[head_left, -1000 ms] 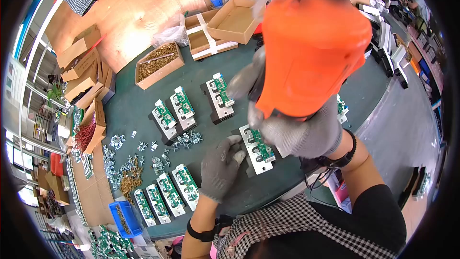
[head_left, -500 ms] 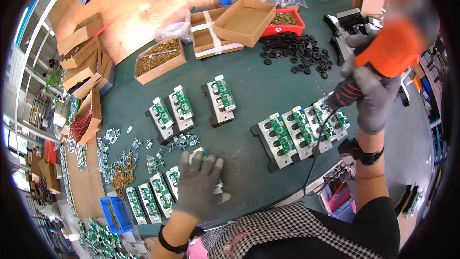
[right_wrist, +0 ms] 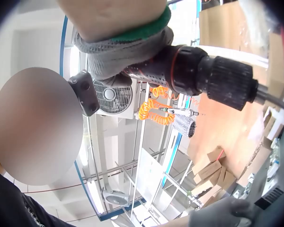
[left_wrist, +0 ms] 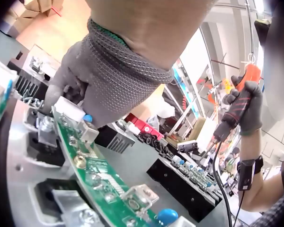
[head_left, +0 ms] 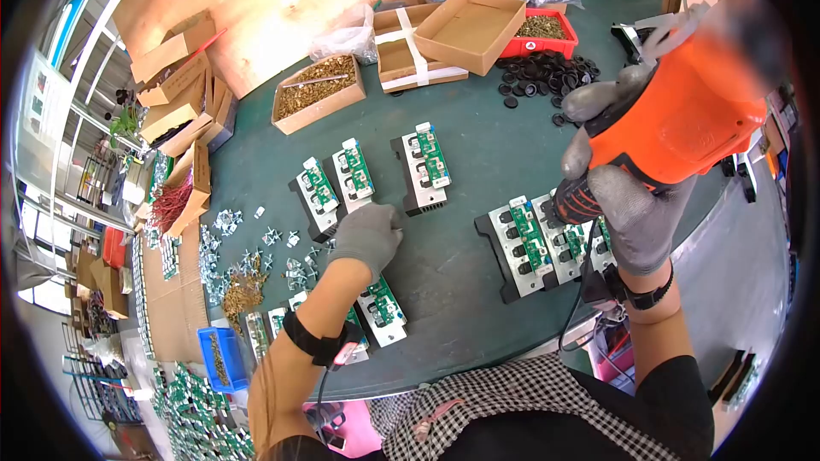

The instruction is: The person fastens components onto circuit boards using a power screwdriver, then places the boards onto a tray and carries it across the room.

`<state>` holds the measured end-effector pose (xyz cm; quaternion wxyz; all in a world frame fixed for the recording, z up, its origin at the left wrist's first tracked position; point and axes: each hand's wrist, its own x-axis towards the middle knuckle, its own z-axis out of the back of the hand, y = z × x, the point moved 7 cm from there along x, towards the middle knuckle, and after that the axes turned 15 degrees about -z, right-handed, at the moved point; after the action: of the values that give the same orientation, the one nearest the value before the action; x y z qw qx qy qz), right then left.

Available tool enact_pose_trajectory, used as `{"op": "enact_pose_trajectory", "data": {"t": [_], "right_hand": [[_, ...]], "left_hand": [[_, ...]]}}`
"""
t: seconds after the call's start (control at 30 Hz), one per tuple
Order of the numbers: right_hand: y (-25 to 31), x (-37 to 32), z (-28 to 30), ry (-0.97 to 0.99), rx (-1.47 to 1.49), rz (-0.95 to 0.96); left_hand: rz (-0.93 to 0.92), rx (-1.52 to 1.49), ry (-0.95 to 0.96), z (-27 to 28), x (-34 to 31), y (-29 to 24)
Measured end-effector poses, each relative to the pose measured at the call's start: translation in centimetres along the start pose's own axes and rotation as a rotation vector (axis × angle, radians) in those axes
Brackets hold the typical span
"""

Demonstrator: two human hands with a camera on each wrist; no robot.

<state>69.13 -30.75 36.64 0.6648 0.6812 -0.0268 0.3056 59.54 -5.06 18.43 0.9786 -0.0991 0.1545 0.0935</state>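
On a green workbench, fastening seems in hand: over the right row of board units, a person's right hand grips an orange power driver; the left hand, fingers curled, is by a back unit, its hold unclear; the next move likely wants a firm grasp, then travel across the bare middle, inside the near edge, clear of small loose clips
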Motion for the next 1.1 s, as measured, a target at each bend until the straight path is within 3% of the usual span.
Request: {"op": "enact_pose_trajectory", "data": {"t": [0.07, 0.2, 0.3, 0.4, 0.53, 0.63, 0.87, 1.1], "right_hand": [[0.5, -0.2, -0.2, -0.008, -0.029, 0.003], [-0.2, -0.5, -0.5, 0.016, 0.423, -0.209], [0.4, -0.4, -0.1, 0.019, 0.159, -0.052], [1.0, -0.2, 0.1, 0.053, 0.145, -0.071], [0.5, -0.4, 0.0, 0.088, 0.337, -0.191], [0.3, -0.6, -0.2, 0.142, 0.469, -0.150], [-0.3, -0.8, -0.3, 0.224, 0.612, -0.069], [-0.5, -1.0, -0.3, 0.201, 0.596, -0.171]], "left_hand": [[-0.084, -0.098, -0.069, 0.1, 0.4, -2.2], [-0.246, 0.067, -0.316, 0.8, 0.0, -4.8], [-0.273, -0.087, -0.455, 2.1, -1.4, -5.6], [-0.159, -0.292, -0.456, 2.0, -1.9, -5.9], [-0.229, -0.731, -0.450, 1.3, -3.0, -9.2], [-0.326, -1.051, -0.423, -0.9, -2.5, -10.8], [-0.333, -1.078, -0.421, -2.1, -2.3, -11.9], [-0.183, -1.053, -0.377, -1.0, -2.7, -12.3]]}}
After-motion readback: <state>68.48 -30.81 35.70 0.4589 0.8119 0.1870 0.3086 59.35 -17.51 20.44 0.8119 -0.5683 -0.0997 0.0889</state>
